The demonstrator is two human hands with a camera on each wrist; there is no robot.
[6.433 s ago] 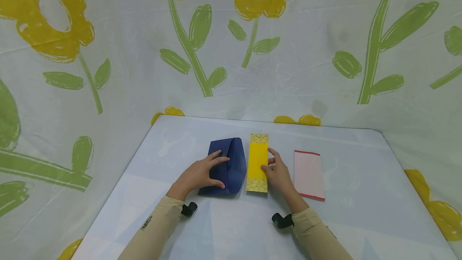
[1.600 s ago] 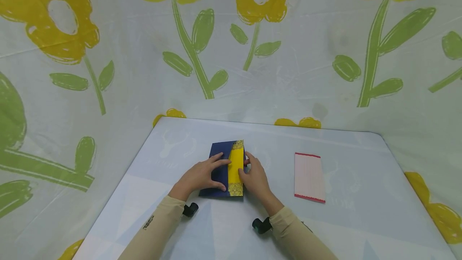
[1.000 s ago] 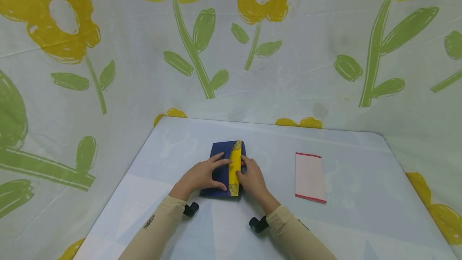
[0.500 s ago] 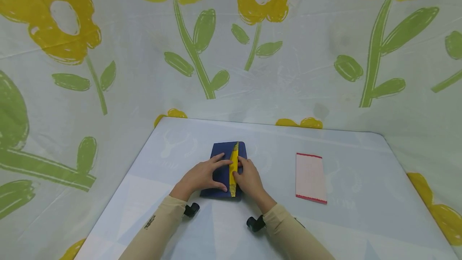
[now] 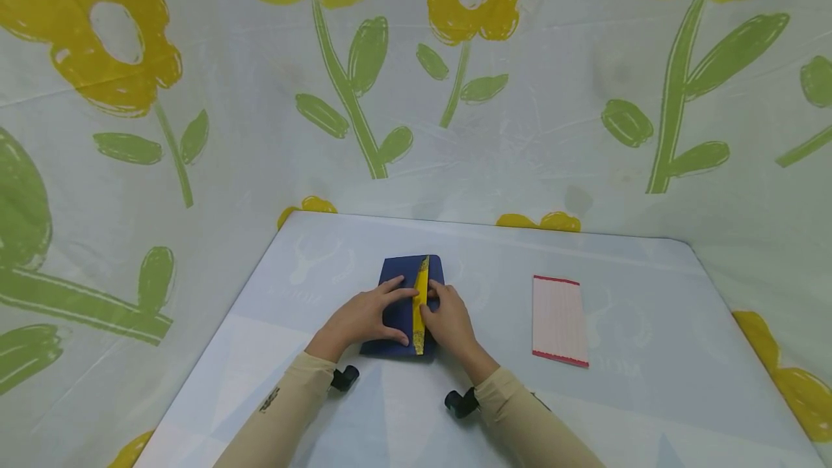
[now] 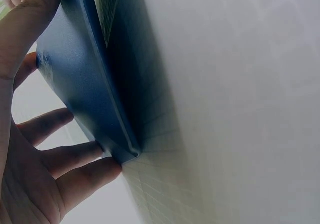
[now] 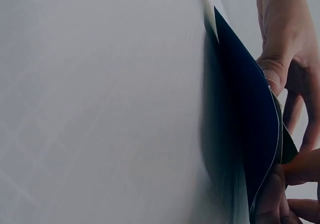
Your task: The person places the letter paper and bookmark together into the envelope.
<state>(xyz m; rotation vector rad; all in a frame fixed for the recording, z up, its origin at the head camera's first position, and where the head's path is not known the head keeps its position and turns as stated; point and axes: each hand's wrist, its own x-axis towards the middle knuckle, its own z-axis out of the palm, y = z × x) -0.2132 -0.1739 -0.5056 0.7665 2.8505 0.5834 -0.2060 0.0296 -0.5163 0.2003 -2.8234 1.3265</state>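
A dark blue envelope (image 5: 399,266) lies on the table with its flap (image 5: 438,270) unfolded to the right. My left hand (image 5: 364,316) grips it, thumb and index finger at the edge of its mouth. The left wrist view has several fingertips against the far side of the envelope (image 6: 82,79). A yellow card (image 5: 419,320) with gold patterned ends is partly inside the pocket, only a narrow strip showing. My right hand (image 5: 453,320) pinches the card's outer edge over the flap. In the right wrist view, the envelope (image 7: 245,109) bulges at its mouth beside my fingers.
A pale pink striped sheet (image 5: 560,320) with red ends lies to the right on the white-blue table (image 5: 650,396). Black wrist cameras (image 5: 461,404) jut from both sleeves near the tabletop. A flowered cloth wall (image 5: 507,157) rises behind the table.
The yellow card has gone from lying beside the envelope to being mostly inside its pocket, as my right hand moved left. Over the last half second hardly anything has moved.
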